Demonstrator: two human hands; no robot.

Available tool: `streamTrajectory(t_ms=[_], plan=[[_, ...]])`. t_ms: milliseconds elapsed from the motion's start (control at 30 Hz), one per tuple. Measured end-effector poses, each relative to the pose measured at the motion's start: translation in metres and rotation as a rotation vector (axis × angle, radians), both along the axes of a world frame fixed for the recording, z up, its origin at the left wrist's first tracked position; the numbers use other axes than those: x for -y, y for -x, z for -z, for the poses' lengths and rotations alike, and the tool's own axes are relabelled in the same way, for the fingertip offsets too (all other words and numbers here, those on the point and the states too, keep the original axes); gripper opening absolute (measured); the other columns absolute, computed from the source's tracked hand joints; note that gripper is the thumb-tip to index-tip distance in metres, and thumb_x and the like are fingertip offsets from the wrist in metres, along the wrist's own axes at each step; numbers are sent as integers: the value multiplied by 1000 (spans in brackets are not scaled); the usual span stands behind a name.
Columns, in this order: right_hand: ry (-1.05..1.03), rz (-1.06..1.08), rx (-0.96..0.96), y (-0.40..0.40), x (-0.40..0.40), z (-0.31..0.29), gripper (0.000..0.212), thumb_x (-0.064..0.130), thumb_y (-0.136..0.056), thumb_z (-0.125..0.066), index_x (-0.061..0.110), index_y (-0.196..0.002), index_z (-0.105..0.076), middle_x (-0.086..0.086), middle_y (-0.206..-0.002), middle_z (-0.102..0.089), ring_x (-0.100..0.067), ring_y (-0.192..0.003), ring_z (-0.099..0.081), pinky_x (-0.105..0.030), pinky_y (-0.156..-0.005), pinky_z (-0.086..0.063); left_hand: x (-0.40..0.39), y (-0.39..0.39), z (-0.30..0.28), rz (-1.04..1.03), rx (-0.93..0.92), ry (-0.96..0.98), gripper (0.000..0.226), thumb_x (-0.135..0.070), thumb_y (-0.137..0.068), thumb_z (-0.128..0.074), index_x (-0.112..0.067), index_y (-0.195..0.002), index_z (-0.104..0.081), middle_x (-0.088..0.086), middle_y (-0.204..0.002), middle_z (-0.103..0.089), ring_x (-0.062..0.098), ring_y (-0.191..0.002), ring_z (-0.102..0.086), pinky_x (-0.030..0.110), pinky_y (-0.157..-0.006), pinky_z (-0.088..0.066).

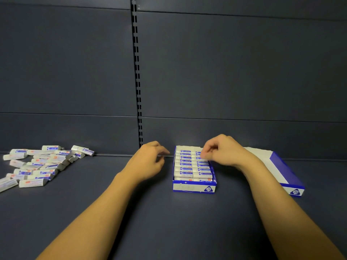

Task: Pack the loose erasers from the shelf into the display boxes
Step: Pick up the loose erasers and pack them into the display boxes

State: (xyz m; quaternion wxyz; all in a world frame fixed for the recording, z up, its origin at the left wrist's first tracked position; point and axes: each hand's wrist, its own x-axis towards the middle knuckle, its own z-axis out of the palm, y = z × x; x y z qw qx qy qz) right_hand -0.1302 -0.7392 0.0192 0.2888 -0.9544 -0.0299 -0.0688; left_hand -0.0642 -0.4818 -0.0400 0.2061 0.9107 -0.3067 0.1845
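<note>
A blue and white display box (194, 187) stands on the dark shelf, filled with two rows of white erasers in blue sleeves. My right hand (223, 151) hovers over the box's far right corner, fingers curled down and pinching an eraser (203, 157) in the right row. To the left of the box is my left hand (149, 161), its fingers loosely curled and holding nothing. Several loose erasers (40, 164) lie in a pile at the far left of the shelf.
A second blue and white display box (285, 173) lies at the right, partly hidden behind my right forearm. The dark back panel with a slotted upright (138, 91) rises just behind the boxes.
</note>
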Motion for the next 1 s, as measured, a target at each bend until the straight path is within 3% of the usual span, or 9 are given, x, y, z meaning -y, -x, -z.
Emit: streamTrajectory(t_ms=[133,233,433,700,1000], plan=[[-27,26,84,-6,1,-13,7,18,-87,-69,21,-85,-75,10,-83,-72,-5,-83,-66,-15,-61,-46,-11,-7,-3,-104,-25,-19,33,-10,-90,-58,-15,-121,-69,2,-109,-62,22,-99,-62,34,-87,-53],[41,-1,69,-13,-5,-14,12,23,-87,-73,19,-97,-70,4,-91,-71,-11,-88,-67,-20,-71,-51,-18,-3,-12,-187,-79,-165,33,-13,-92,-56,-13,-124,-65,5,-117,-60,27,-104,-60,39,-88,-53],[381,-88,97,-21,-33,-6,41,33,-89,-67,16,-124,-56,-4,-119,-62,-21,-102,-61,-37,-87,-55,-44,14,-38,-378,-123,-307,30,-23,-94,-52,-16,-120,-65,6,-124,-57,29,-105,-59,42,-86,-54],[514,-166,76,-10,-92,-9,37,24,-89,-60,10,-124,-54,-10,-113,-58,-25,-96,-59,-37,-80,-56,-85,62,-63,-575,-145,-315,34,-25,-94,-51,-17,-124,-65,9,-134,-58,32,-116,-58,41,-95,-52],[485,-229,-33,10,-165,-10,32,24,-87,-57,12,-117,-52,-10,-117,-55,-25,-94,-56,-35,-76,-52,-154,110,-72,-689,-141,-266,38,-34,-96,-55,-13,-126,-64,9,-131,-58,32,-115,-59,39,-94,-51]])
